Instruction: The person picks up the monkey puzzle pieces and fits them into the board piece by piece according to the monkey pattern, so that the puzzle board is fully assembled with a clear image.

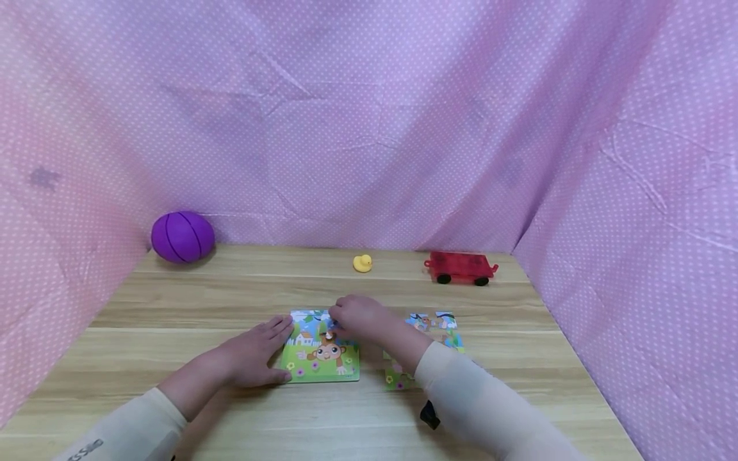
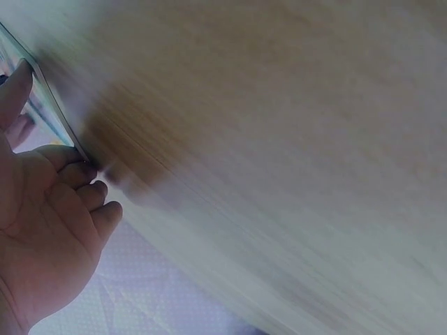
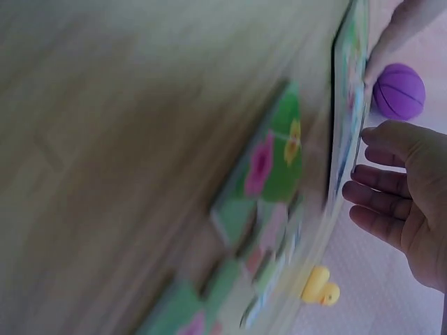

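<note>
A jigsaw board (image 1: 323,368) with a cartoon monkey, a house and flowers lies on the table in the head view. My left hand (image 1: 256,352) spreads along its left edge, thumb at the near corner and fingers at the far one. The left wrist view shows that thumb and the fingertips (image 2: 77,157) touching the board's rim. Over the board's far right part, my right hand (image 1: 360,317) pinches a small blue puzzle piece (image 1: 333,324), mostly hidden by the fingers. In the right wrist view, its thumb (image 3: 384,136) is right at the board.
Several puzzle pieces (image 1: 446,320) lie to the right, partly under my right forearm. Along the back stand a purple ball (image 1: 182,237), a yellow toy duck (image 1: 362,263) and a red toy wagon (image 1: 460,267). Pink dotted cloth (image 1: 357,160) encloses the table. A black object (image 1: 429,415) sits by the right sleeve.
</note>
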A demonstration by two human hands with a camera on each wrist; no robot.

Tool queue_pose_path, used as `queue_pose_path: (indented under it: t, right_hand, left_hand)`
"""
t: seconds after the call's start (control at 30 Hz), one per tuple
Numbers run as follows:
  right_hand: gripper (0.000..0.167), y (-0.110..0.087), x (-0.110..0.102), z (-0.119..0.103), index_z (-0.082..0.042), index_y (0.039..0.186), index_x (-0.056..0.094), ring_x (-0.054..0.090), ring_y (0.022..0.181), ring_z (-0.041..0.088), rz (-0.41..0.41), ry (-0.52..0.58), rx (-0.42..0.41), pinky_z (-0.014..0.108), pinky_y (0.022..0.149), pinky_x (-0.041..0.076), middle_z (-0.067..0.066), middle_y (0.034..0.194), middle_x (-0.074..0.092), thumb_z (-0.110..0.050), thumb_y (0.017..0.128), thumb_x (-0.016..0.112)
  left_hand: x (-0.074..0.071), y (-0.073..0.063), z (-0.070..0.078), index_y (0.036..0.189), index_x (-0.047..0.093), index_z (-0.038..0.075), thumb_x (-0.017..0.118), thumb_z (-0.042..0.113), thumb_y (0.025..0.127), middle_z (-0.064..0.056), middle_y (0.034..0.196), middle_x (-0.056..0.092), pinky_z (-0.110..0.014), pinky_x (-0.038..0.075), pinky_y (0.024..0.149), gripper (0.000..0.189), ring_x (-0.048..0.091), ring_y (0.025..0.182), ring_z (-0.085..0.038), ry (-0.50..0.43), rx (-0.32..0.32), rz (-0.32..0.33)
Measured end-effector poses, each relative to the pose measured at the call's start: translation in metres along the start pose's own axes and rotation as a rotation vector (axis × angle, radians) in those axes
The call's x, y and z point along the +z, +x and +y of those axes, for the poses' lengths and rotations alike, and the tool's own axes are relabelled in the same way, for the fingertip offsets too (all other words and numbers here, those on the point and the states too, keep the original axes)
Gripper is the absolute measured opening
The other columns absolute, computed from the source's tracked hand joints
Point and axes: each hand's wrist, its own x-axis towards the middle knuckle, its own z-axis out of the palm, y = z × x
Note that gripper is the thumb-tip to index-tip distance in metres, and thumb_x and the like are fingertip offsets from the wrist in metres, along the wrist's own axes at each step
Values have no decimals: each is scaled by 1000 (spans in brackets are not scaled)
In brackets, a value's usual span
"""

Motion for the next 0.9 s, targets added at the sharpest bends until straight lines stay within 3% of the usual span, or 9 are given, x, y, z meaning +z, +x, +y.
queue_pose_path:
  t: [0.33, 0.67, 0.9]
  right_hand:
    - [30, 18, 4, -21, -21, 118, 66, 59, 104, 12, -51, -20, 49, 27, 92, 53, -5, 111, 65, -40, 96, 61]
    - [29, 25, 3, -28, -25, 117, 69, 57, 97, 10, -34, -79, 20, 24, 86, 53, -6, 108, 64, -43, 98, 58]
    - [29, 33, 7, -33, -26, 118, 69, 57, 100, 10, -26, -125, -18, 23, 89, 53, -6, 112, 64, -43, 99, 55]
  left_hand:
    - [-2, -2, 2, 155, 25, 3, 63, 61, 86, -13, 163, 19, -54, 24, 120, 98, 17, 150, -37, -9, 16, 1]
    - [-3, -2, 1, 155, 24, 3, 62, 62, 87, -12, 164, 19, -53, 23, 120, 98, 16, 150, -37, 0, 14, 0]
    - [-2, -3, 1, 155, 24, 3, 62, 62, 86, -12, 164, 19, -53, 24, 120, 98, 17, 150, -37, -2, 16, 0]
